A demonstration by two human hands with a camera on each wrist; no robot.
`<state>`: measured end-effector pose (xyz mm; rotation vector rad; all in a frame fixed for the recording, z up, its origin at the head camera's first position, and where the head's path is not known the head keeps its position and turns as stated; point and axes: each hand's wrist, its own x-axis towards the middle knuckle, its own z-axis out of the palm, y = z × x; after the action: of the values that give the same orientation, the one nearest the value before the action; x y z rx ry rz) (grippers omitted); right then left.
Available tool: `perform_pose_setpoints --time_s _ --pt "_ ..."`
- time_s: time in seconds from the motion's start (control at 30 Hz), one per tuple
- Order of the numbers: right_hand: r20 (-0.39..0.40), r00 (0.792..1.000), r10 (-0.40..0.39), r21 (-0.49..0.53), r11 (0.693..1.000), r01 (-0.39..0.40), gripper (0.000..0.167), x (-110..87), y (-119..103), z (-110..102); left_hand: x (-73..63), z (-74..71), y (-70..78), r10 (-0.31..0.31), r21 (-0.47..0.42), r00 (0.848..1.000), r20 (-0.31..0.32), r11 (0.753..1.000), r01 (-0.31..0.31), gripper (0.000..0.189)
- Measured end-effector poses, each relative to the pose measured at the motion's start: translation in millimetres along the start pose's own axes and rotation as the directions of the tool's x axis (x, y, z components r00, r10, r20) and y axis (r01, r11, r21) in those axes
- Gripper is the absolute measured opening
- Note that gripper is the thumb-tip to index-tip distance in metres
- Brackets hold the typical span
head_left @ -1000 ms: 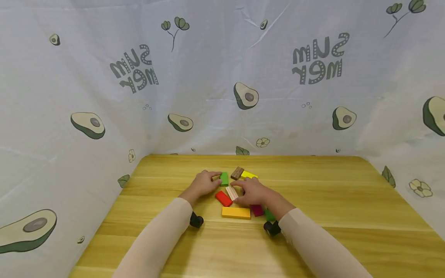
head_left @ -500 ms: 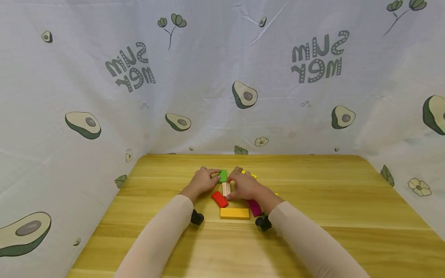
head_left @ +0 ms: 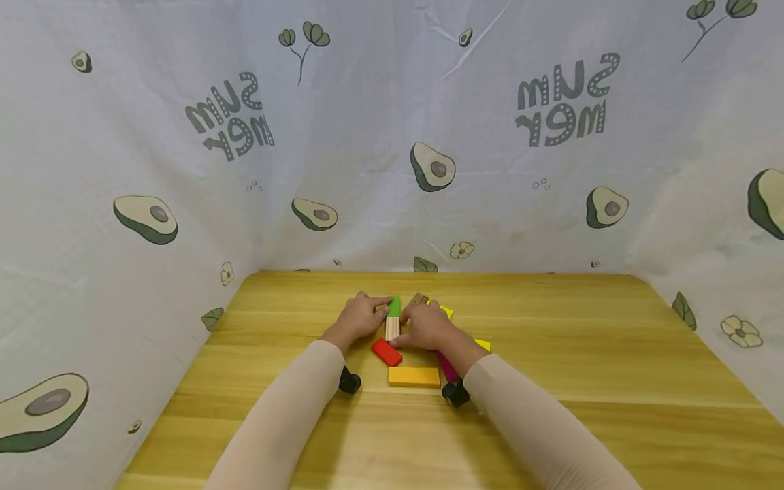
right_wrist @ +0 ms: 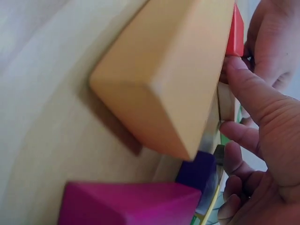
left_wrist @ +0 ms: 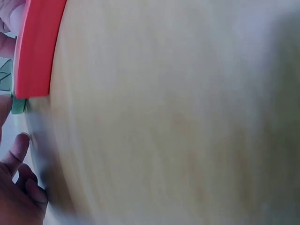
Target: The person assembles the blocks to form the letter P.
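Note:
In the head view my right hand (head_left: 427, 327) pinches a striped light-wood block (head_left: 393, 329) between thumb and index finger. The right wrist view shows this wooden block (right_wrist: 227, 102) between those two fingertips. It lies end to end with a green block (head_left: 395, 306), with no visible gap. My left hand (head_left: 359, 317) holds the green block at its left side, index finger at the far corner and thumb lower down. Just in front of the wooden block lies a red block (head_left: 387, 352), slanted. A longer orange block (head_left: 414, 377) lies nearer to me.
Beside and under my right forearm lie a magenta block (head_left: 448, 367) and a yellow block (head_left: 482, 344). Behind the right hand sit a dark brown block (head_left: 419, 299) and another yellow block (head_left: 448, 312). An avocado-print cloth (head_left: 367, 136) hangs around the wooden table (head_left: 551, 327).
My right hand has moved left with the wooden block and straightened it into line with the green block. The left hand has stayed at the green block.

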<state>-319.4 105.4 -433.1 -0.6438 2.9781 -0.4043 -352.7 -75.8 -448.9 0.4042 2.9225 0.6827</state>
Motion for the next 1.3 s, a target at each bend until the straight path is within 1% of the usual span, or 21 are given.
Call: perform_pose_setpoints --time_s 0.13,0.23,0.4,0.53,0.67,0.73,0.87,0.97,1.17,1.3 --pt "-0.007 1.000 0.023 -0.009 1.000 -0.023 0.059 1.8 -1 4 0.3 -1.0 -1.7 0.002 0.003 1.000 0.031 1.000 -0.003 0.046" --pt "-0.009 0.999 0.045 -0.014 0.999 -0.045 0.064 1.8 -2 5 1.3 -1.1 -2.2 0.001 0.016 0.999 0.035 1.000 -0.002 0.047" --pt "-0.010 0.998 0.069 0.006 0.998 -0.069 0.070 1.1 -5 6 3.4 0.4 -1.1 -0.020 0.019 0.999 0.026 1.000 0.020 0.044" --pt "-0.016 0.998 0.068 0.016 0.998 -0.068 0.069 0.9 -6 9 3.1 2.3 0.0 -0.027 -0.003 1.000 0.003 1.000 0.027 0.041" --pt "-0.026 0.998 0.051 0.026 0.998 -0.051 0.066 -0.6 -6 10 1.9 1.7 -1.4 -0.015 -0.018 1.000 -0.007 1.000 0.015 0.041" --pt "-0.024 0.999 0.047 0.034 0.998 -0.047 0.065 -0.9 -6 10 1.4 0.4 -2.7 -0.007 -0.028 1.000 0.003 1.000 0.007 0.044" --pt "-0.023 0.998 0.052 0.048 0.998 -0.051 0.065 -0.6 -5 11 1.3 -2.9 -5.8 -0.002 -0.059 0.999 0.045 0.998 0.005 0.052" --pt "-0.025 0.998 0.053 0.054 0.997 -0.052 0.064 -1.1 -5 11 2.2 -3.4 -8.0 0.003 -0.061 0.998 0.069 0.998 0.002 0.056" --pt "-0.058 0.998 0.027 0.029 0.999 -0.025 0.062 -2.2 -5 12 2.8 -3.7 -9.3 0.016 -0.052 0.997 0.069 0.999 -0.013 0.056" --pt "-0.045 0.999 0.030 0.010 1.000 -0.029 0.064 -3.1 -5 12 2.3 -3.6 -8.9 0.017 -0.061 0.998 0.068 0.998 -0.013 0.055"
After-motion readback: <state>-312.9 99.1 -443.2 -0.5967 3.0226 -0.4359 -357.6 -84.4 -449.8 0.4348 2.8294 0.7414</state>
